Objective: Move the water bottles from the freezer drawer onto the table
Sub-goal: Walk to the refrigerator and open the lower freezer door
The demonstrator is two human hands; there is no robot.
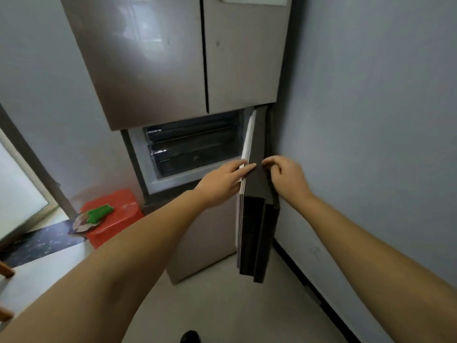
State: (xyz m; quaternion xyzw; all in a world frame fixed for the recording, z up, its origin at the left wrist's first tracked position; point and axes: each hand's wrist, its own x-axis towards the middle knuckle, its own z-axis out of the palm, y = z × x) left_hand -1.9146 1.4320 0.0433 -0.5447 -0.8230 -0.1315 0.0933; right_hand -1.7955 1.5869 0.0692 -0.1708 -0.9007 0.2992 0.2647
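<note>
A tall brown fridge [153,60] fills the middle of the head view. Its lower right freezer door [257,194] is swung wide open toward me, edge-on. Inside, dark translucent freezer drawers [193,147] sit pushed in; no water bottles show through them. My left hand [222,181] holds the door's top edge from the left, thumb on its top face. My right hand [288,177] has curled fingers touching the same top edge from the right. The table is out of view.
A red plastic stool [118,216] with a green object [99,212] on it stands left of the fridge. A grey wall [371,120] runs close along the right of the door. A glass door [17,194] is at far left. Pale floor lies below.
</note>
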